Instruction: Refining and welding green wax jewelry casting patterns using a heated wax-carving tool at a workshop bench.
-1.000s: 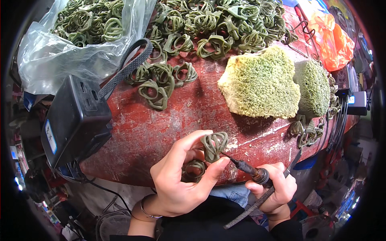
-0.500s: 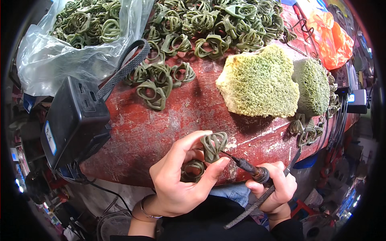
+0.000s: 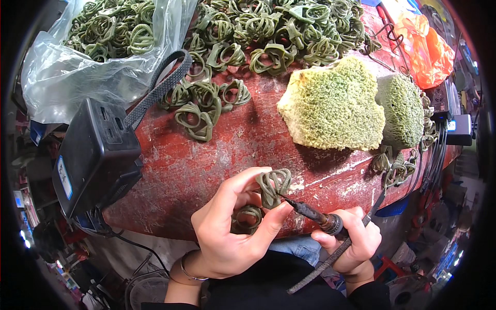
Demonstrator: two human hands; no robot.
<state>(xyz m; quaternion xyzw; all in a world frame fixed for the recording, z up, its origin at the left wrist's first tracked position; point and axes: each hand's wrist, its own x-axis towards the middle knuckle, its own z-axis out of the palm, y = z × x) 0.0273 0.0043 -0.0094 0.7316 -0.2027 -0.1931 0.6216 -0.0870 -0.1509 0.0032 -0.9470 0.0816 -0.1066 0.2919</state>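
My left hand (image 3: 227, 232) pinches an olive-green looped rubbery piece (image 3: 274, 183) upright between thumb and fingers, and a second looped piece (image 3: 246, 217) sits within the curl of the same hand. My right hand (image 3: 354, 243) is closed around a soldering-iron-like tool (image 3: 320, 219) with a dark, crusted shaft. Its thin tip meets the lower part of the raised piece, beside my left thumb. A flat grey braided cord (image 3: 320, 271) runs diagonally across my right hand.
A red scuffed table (image 3: 181, 175) holds a heap of similar pieces (image 3: 268, 26), a clear bag (image 3: 67, 77) of more, a black boxy device (image 3: 101, 155), two rough foam blocks (image 3: 330, 103) (image 3: 405, 111), an orange plastic bag (image 3: 423, 57) and cables (image 3: 436, 155) at the right.
My left hand, the held piece and the tool have shifted very slightly left. Both grips stay the same.
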